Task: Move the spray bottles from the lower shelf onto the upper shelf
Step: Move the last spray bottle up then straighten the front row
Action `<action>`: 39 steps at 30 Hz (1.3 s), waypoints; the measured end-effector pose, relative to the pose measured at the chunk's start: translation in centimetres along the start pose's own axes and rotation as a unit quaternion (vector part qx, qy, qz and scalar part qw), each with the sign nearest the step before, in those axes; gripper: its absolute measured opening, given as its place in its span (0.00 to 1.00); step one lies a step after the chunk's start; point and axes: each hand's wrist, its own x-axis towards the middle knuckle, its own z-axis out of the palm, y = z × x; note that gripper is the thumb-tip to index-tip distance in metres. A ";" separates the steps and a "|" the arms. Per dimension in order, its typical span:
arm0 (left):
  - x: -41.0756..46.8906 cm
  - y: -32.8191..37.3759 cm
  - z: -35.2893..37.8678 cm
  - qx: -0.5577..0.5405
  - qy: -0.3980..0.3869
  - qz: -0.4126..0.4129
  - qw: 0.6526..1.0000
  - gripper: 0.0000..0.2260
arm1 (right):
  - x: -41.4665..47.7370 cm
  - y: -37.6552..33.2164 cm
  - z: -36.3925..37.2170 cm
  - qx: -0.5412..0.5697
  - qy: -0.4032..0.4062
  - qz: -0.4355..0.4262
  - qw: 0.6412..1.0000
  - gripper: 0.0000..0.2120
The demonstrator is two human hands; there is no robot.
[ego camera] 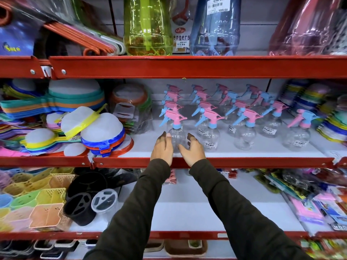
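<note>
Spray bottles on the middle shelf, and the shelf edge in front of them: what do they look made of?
Spray bottle bodies: clear, glossy plastic by the look; the shelf shows through and highlights glint on them. Trigger heads: opaque pink and blue plastic, smooth moulded finish. Shelf edge: probably red-painted sheet metal, given its folded lip, screw heads and slight sheen.

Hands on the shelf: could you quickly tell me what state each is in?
Left hand: open, beside the front spray bottle, not gripping.
Right hand: open, on its other side.

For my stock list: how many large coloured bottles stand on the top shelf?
3: green bottle left, blue bottle centre, pink bottle right; more may be hidden.
</note>
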 end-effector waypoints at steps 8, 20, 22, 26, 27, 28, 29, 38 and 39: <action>-4.4 -0.1 2.4 -0.051 0.197 0.128 0.971 0.20 | -2.6 2.8 -4.4 0.093 0.133 -0.069 0.984 0.14; -4.0 5.8 9.5 -0.028 0.016 0.061 0.998 0.24 | 0.1 5.1 -11.8 0.114 0.058 0.011 0.992 0.24; -3.1 6.4 9.8 -0.027 -0.003 0.025 0.999 0.25 | 0.8 5.1 -11.9 0.093 0.029 0.021 0.995 0.25; -2.4 6.8 10.3 -0.028 -0.032 -0.008 0.999 0.23 | 1.7 5.2 -11.9 0.049 -0.009 0.015 0.999 0.25; -2.4 6.8 10.4 -0.030 -0.033 -0.006 0.999 0.22 | 1.8 5.4 -12.0 0.045 -0.013 0.013 0.999 0.25; -2.4 6.7 10.5 -0.031 -0.034 -0.004 0.999 0.22 | 1.9 5.5 -12.0 0.044 -0.014 0.012 0.999 0.25; -2.5 6.7 10.6 -0.030 -0.034 -0.003 0.999 0.22 | 1.9 5.7 -12.1 0.045 -0.015 0.012 0.999 0.25; -2.4 7.0 10.9 -0.026 -0.017 -0.007 0.999 0.23 | 2.1 6.1 -11.9 0.046 -0.019 -0.002 0.999 0.25; -2.5 7.0 10.9 -0.028 -0.017 -0.006 0.999 0.23 | 2.0 6.2 -12.0 0.051 -0.017 -0.003 0.999 0.25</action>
